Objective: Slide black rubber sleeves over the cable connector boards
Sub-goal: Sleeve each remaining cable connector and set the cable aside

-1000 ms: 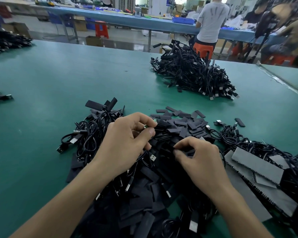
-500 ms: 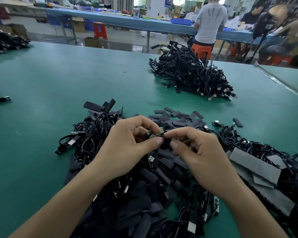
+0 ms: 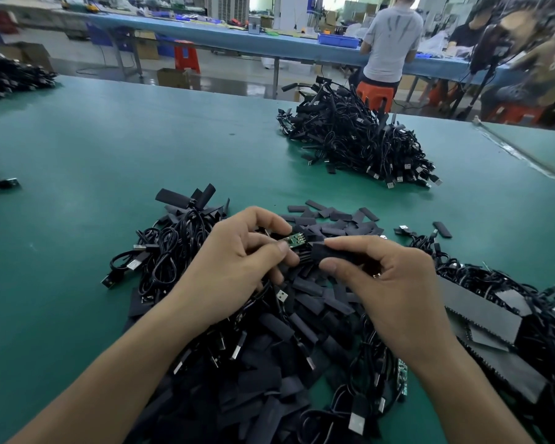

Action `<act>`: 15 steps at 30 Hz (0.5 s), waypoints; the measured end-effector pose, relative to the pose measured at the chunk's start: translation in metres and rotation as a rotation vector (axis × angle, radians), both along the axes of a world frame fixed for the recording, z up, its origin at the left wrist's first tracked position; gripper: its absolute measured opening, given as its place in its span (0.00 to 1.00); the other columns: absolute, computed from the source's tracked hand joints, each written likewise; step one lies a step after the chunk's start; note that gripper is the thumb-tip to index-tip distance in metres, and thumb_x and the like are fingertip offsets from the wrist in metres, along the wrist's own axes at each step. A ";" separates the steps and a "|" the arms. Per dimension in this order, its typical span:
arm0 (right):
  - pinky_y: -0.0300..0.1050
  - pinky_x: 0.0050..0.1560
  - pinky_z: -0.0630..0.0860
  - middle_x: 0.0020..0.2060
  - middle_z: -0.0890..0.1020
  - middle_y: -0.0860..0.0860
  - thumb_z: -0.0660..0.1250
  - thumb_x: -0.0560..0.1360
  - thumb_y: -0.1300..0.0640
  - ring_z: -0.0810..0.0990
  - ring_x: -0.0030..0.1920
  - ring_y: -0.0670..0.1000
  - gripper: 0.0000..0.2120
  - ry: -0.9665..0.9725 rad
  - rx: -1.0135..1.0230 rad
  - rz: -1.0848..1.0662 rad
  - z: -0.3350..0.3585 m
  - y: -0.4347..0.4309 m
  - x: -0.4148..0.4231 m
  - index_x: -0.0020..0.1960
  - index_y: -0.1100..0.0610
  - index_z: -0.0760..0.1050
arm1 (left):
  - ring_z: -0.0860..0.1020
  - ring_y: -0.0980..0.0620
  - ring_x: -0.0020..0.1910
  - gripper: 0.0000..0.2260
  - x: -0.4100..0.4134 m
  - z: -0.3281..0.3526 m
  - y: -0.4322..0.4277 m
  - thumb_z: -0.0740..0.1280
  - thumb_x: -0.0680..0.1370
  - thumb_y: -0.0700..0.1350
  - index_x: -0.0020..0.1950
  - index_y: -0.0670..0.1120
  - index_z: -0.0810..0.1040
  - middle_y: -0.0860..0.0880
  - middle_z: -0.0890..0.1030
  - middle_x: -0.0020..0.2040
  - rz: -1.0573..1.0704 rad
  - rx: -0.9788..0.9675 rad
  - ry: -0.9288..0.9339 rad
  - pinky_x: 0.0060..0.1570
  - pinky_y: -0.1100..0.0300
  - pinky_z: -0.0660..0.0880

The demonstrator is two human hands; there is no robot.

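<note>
My left hand (image 3: 234, 267) pinches a small green connector board (image 3: 294, 241) between thumb and fingers, its free end pointing right. My right hand (image 3: 394, 286) pinches a black rubber sleeve (image 3: 330, 251) between thumb and index finger, its open end just right of the board and slightly below it. Board and sleeve sit close together, a small gap between them. Both hands hover over a heap of loose black sleeves (image 3: 302, 315) and tangled black USB cables (image 3: 164, 248) on the green table (image 3: 109, 149).
A second pile of black cables (image 3: 353, 139) lies at the far centre-right. Grey strips of sleeve material (image 3: 481, 312) lie on cables at the right. More cables sit at the far left edge (image 3: 10, 78). People work at a blue bench behind.
My right hand came up from the sleeve heap with a sleeve and now holds it beside the board. My left hand has turned the board's end out toward the right.
</note>
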State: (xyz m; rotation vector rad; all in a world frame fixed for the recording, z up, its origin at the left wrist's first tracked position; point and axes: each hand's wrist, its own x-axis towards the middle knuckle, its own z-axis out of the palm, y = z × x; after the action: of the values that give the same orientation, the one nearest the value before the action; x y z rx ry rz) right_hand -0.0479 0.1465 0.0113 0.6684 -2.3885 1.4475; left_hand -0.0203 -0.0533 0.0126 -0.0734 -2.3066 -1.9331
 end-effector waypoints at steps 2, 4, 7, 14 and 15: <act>0.41 0.48 0.80 0.42 0.85 0.38 0.76 0.68 0.50 0.84 0.44 0.41 0.11 -0.039 -0.058 0.006 0.001 0.002 -0.002 0.50 0.44 0.84 | 0.78 0.57 0.30 0.06 0.000 0.001 -0.001 0.66 0.80 0.37 0.51 0.47 0.78 0.49 0.86 0.39 -0.005 -0.007 -0.008 0.28 0.66 0.73; 0.42 0.48 0.81 0.42 0.86 0.38 0.74 0.67 0.47 0.85 0.44 0.42 0.11 -0.053 -0.092 0.011 0.001 0.005 -0.004 0.49 0.44 0.84 | 0.78 0.58 0.30 0.06 0.000 0.002 -0.001 0.66 0.80 0.38 0.50 0.48 0.80 0.49 0.86 0.39 -0.017 -0.013 -0.015 0.28 0.68 0.72; 0.41 0.48 0.81 0.41 0.86 0.38 0.74 0.65 0.46 0.85 0.43 0.43 0.11 -0.059 -0.114 0.025 0.002 0.007 -0.006 0.48 0.42 0.83 | 0.77 0.58 0.30 0.07 0.000 0.003 -0.002 0.67 0.80 0.38 0.49 0.49 0.82 0.48 0.86 0.39 -0.028 0.009 -0.029 0.29 0.69 0.72; 0.33 0.44 0.78 0.39 0.85 0.37 0.74 0.66 0.50 0.84 0.41 0.40 0.09 -0.055 -0.115 0.088 0.001 0.005 -0.007 0.46 0.43 0.83 | 0.77 0.58 0.29 0.10 0.002 0.005 -0.001 0.66 0.80 0.37 0.47 0.49 0.83 0.47 0.86 0.38 -0.060 0.034 -0.024 0.29 0.70 0.72; 0.32 0.44 0.78 0.39 0.85 0.37 0.74 0.66 0.50 0.84 0.41 0.40 0.08 -0.055 -0.114 0.094 0.001 0.005 -0.007 0.45 0.42 0.83 | 0.77 0.58 0.29 0.10 0.002 0.005 -0.001 0.66 0.80 0.36 0.47 0.49 0.84 0.47 0.86 0.38 -0.064 0.033 -0.025 0.29 0.70 0.72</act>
State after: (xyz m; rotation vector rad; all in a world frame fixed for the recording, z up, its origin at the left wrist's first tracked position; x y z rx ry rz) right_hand -0.0544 0.1512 0.0121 0.7306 -2.3220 1.6472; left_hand -0.0180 -0.0542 0.0178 -0.1221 -2.3144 -2.0139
